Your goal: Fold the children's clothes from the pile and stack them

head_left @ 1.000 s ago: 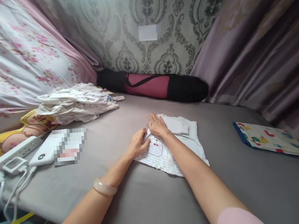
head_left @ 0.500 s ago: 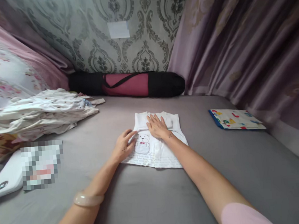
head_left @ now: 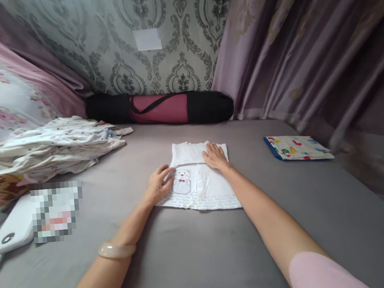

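Between crumpled clothes (head_left: 55,143) and patterned item (head_left: 299,149) — left hand (head_left: 158,185), right hand (head_left: 216,156) on white shirt (head_left: 197,183) — grip unclenched.

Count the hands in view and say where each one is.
2. The left hand is at the left edge of the white garment, beside the bear print; the right hand lies on its upper right part. Neither is hidden.

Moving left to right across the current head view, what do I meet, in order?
White device → bangle → left hand → bear print on the white garment → right hand → folded patterned item.
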A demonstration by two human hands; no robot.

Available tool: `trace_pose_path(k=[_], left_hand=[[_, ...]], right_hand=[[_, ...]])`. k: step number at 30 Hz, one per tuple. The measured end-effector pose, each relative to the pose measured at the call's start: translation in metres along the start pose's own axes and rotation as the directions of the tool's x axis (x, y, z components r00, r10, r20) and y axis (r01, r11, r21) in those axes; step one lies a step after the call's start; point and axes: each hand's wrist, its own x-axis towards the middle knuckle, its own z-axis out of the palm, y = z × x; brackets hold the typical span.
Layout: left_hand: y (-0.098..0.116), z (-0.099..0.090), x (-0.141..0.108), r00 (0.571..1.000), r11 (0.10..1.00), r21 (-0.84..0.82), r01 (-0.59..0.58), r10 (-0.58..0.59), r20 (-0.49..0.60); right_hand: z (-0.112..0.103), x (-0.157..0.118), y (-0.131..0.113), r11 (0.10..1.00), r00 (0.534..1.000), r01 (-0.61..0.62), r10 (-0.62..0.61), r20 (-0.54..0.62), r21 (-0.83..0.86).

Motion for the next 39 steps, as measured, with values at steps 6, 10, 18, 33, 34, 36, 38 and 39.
trace_pose_path(k=[6,10,18,33,34,36,38,39], left_hand=[[-0.001,-0.002,0.001,0.999,0.999,-0.009,-0.034,0.034,-0.003],[-0.002,-0.001,0.001,0.999,0.999,-0.008,-0.031,0.031,0.018],[0.003,-0.018,-0.003,0.991,1.000,-0.005,0.025,-0.024,0.129],[0.011,-0.045,-0.062,0.974,0.972,0.141,0.190,-0.205,0.099],[0.011,-0.044,-0.063,0.974,0.971,0.153,0.186,-0.202,0.098],[0.011,-0.044,-0.063,0.976,0.967,0.177,0.182,-0.200,0.091],[0.016,-0.045,-0.062,0.972,0.959,0.203,0.199,-0.220,0.087],[0.019,-0.045,-0.061,0.968,0.954,0.212,0.212,-0.235,0.087]], right_hand=[[-0.011,-0.030,0.019,0.986,0.990,0.139,-0.139,-0.012,0.091],[-0.010,-0.063,0.036,0.975,0.976,0.204,-0.209,0.052,0.088],[-0.018,-0.129,0.062,0.977,0.976,0.182,-0.194,0.100,0.112],[-0.020,-0.229,0.089,0.936,0.942,0.330,-0.320,-0.097,0.119],[-0.022,-0.231,0.089,0.932,0.939,0.340,-0.328,-0.106,0.127],[-0.026,-0.232,0.088,0.925,0.932,0.357,-0.342,-0.123,0.132],[-0.027,-0.233,0.086,0.920,0.924,0.375,-0.360,-0.131,0.116],[-0.027,-0.233,0.085,0.919,0.920,0.381,-0.367,-0.137,0.098]])
